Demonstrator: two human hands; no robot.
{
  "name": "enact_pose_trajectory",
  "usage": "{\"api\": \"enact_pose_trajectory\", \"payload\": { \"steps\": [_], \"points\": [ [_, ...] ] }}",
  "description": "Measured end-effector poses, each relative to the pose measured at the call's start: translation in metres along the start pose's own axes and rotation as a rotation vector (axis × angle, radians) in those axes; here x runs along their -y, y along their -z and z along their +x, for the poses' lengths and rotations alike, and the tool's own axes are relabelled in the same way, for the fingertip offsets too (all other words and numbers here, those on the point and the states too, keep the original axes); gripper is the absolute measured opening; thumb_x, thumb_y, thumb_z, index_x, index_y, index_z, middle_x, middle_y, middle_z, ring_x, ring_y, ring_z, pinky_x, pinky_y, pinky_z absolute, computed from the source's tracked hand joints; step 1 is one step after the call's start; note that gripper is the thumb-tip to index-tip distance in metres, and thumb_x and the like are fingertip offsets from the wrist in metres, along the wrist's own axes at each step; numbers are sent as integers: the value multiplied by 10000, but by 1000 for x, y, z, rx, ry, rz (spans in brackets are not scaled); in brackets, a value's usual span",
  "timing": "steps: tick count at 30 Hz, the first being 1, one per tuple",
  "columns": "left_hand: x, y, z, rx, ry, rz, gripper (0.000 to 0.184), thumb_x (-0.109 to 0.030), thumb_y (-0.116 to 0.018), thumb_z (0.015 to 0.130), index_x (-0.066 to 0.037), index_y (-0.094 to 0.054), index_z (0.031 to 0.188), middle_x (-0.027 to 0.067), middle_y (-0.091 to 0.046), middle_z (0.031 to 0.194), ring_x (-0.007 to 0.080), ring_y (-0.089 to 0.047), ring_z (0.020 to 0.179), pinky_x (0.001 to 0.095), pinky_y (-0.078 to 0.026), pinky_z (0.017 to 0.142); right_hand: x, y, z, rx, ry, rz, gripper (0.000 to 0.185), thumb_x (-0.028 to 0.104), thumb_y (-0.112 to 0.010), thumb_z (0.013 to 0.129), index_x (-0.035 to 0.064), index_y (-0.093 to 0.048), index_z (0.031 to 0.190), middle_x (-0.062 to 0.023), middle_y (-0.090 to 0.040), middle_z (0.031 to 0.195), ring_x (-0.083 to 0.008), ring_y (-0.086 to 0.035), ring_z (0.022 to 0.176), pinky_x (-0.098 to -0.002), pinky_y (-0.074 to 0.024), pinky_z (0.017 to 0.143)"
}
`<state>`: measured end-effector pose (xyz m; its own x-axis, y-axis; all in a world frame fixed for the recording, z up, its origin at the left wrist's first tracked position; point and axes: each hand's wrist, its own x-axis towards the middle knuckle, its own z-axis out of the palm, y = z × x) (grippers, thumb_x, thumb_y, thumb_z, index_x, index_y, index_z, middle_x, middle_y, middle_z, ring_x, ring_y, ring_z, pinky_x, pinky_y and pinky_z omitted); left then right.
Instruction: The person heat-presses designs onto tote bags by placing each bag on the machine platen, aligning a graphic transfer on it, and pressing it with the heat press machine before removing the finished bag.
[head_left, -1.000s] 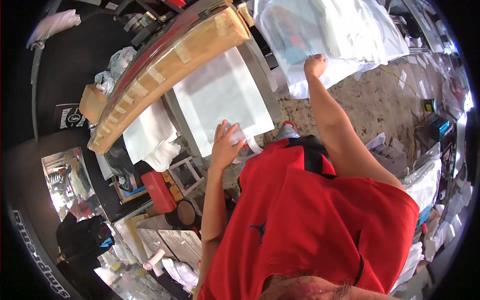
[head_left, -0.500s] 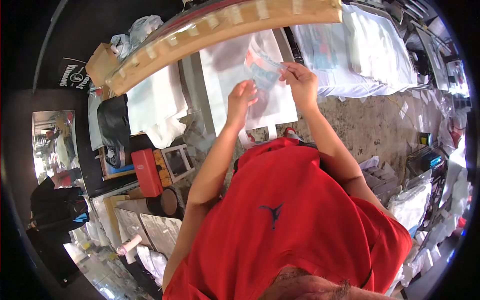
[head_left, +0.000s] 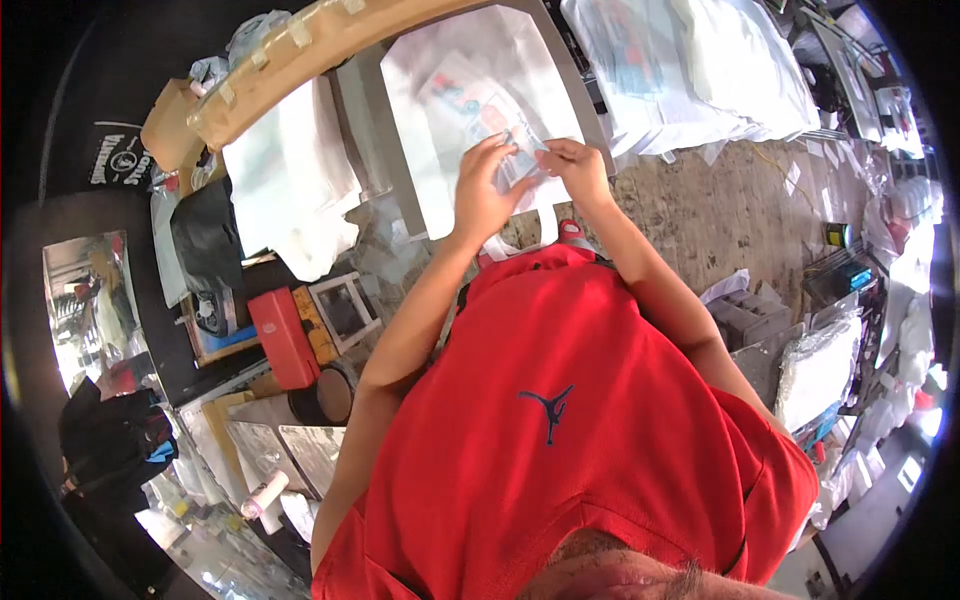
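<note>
A white bag (head_left: 410, 150) with handles toward me lies flat on a grey board. Over its middle is a clear printed sheet (head_left: 470, 98) with blue and reddish marks. My left hand (head_left: 487, 190) is at the sheet's near left edge, thumb and fingers apart, fingertips touching it. With thumb and fingers pinched, my right hand (head_left: 580, 172) holds the sheet's near right corner. How firmly the sheet rests on the bag cannot be made out.
A tan, taped padded edge (head_left: 300, 45) arches over the board's far left. White bags (head_left: 285, 170) lie at left, near a red box (head_left: 283, 338). At right, a plastic-covered table (head_left: 690, 115) holds more white and printed sheets.
My right hand has gone from the right-hand table to the white bag, bringing the clear sheet. The sheet has come down over the bag, and my left hand has joined it.
</note>
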<state>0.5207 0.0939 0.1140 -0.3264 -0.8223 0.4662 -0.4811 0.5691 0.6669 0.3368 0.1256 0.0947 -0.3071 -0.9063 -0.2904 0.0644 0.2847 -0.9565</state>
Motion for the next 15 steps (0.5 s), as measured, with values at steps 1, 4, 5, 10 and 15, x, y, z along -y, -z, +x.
{"api": "enact_pose_trajectory", "payload": {
  "steps": [1, 4, 5, 10, 15],
  "points": [
    [-9, -5, 0, 28, 39, -60, 469, -122, -848, 772, -45, -664, 1196, 138, -659, 1276, 305, -641, 1164, 390, -519, 974, 4, -2, -3, 43, 14, 29, 281, 113, -772, 873, -57, -719, 1090, -88, -748, 908, -106, -678, 811, -250, -526, 729],
    [-8, -11, 0, 41, 83, -132, 476, -89, -806, 818, -53, -674, 1274, 167, -686, 1268, 276, -689, 1117, 354, -540, 952, 10, -8, -6, 139, 92, 82, 288, 128, -775, 882, -65, -710, 1085, -82, -741, 947, -111, -670, 853, -260, -530, 777],
    [-5, -13, -1, 35, 158, -207, 427, -79, -774, 850, -47, -685, 1266, 171, -715, 1191, 256, -713, 1049, 333, -553, 901, 11, -8, -6, 155, 123, 31, 287, 125, -780, 880, -61, -706, 1086, -86, -740, 964, -114, -672, 868, -260, -531, 793],
    [-17, 9, 4, 200, 469, -335, 285, -70, -663, 946, -12, -711, 1222, 162, -762, 1079, 158, -730, 941, 297, -570, 832, 17, -14, -7, 251, 187, 32, 251, 52, -765, 885, -39, -680, 1103, -87, -733, 1024, -134, -686, 960, -276, -530, 877],
    [-5, 14, -1, 225, 579, -708, 299, -141, -609, 1022, 2, -680, 1275, 80, -755, 1069, 106, -685, 926, 274, -563, 844, 27, -14, -13, 251, 217, -71, 221, 38, -788, 860, -11, -668, 1040, -59, -723, 966, -107, -670, 918, -262, -533, 810]
  ]
}}
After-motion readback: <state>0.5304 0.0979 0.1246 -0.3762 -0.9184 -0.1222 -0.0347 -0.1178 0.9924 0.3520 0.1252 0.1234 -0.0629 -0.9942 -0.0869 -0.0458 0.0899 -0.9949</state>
